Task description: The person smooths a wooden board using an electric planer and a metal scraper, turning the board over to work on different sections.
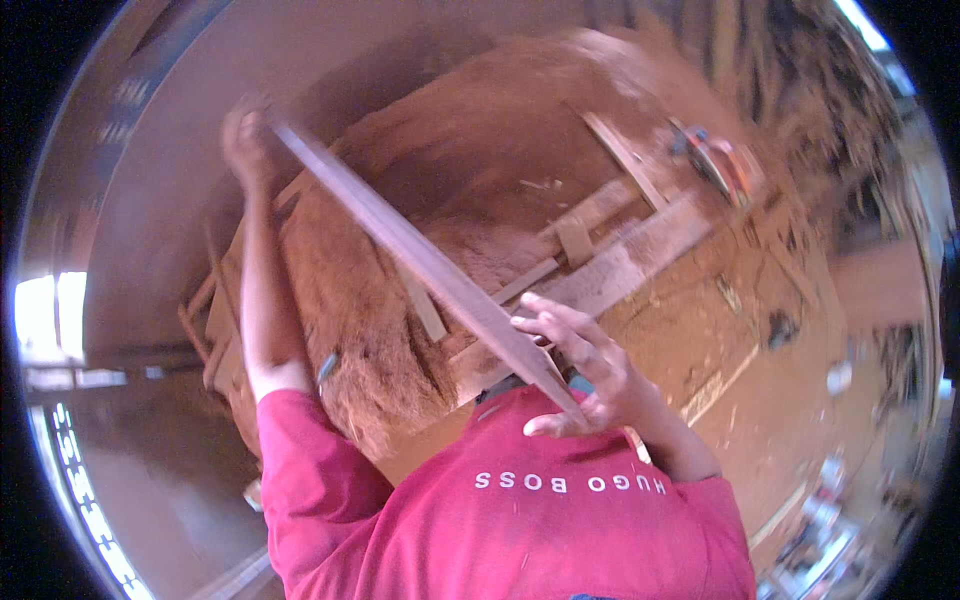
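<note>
A long, narrow wooden strip [400, 240] slants across the view, raised above the sawdust in front of my chest. Its far upper-left end is in my left hand [245, 145], which is blurred but looks closed around it, with that arm stretched out. At the near end, my right hand [600, 375] has the strip in the crook between thumb and fingers. The thumb lies below the strip's tip, and the fingers stay fairly straight and spread along the other side.
Reddish-brown sawdust [430, 120] is heaped ahead. Wide planks [640, 250] and short wood offcuts [575, 243] lie across it. An orange and dark tool [720, 165] rests at the right. Dark bark-like scraps [840, 110] pile up at the far right.
</note>
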A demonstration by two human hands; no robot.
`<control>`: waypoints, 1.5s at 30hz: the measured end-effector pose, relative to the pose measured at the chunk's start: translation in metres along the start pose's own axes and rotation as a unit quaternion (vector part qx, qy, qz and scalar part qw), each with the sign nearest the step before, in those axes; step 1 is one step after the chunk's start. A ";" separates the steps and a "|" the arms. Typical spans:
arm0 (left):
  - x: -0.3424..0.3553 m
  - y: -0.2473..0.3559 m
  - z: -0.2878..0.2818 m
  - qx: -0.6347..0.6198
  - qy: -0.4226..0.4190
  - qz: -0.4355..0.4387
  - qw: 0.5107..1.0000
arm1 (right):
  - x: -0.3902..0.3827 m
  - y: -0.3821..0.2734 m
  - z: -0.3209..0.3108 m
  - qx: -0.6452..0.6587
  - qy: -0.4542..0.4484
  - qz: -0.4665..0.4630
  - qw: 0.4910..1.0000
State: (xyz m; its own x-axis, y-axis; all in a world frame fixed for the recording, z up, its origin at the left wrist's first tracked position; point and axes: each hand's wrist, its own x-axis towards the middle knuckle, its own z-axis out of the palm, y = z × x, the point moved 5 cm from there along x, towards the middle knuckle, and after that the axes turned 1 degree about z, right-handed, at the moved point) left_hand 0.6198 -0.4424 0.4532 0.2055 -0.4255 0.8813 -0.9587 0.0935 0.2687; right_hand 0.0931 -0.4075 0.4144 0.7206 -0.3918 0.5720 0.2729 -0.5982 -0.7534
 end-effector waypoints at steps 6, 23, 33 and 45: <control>0.014 -0.082 0.011 -0.057 -0.068 -0.038 0.995 | -0.092 0.069 0.040 -0.111 -0.025 0.122 0.986; -0.001 0.186 -0.004 -0.063 0.043 0.063 0.995 | -0.266 0.106 -0.030 -0.027 0.247 0.294 0.923; -0.030 0.429 -0.019 0.031 0.092 0.055 0.994 | -0.369 0.161 -0.211 -0.276 0.272 0.264 0.883; -0.066 0.587 0.051 0.257 -0.042 0.036 0.965 | -0.356 0.260 -0.413 -0.252 0.198 0.266 0.909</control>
State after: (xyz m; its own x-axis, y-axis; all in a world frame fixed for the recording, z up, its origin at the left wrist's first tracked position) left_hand 0.0335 -0.4054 0.5332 0.1385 -0.5084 0.8499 -0.9451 -0.3243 -0.0400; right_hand -0.3558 -0.7121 0.1489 0.3521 -0.8809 0.3163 -0.4458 -0.4550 -0.7709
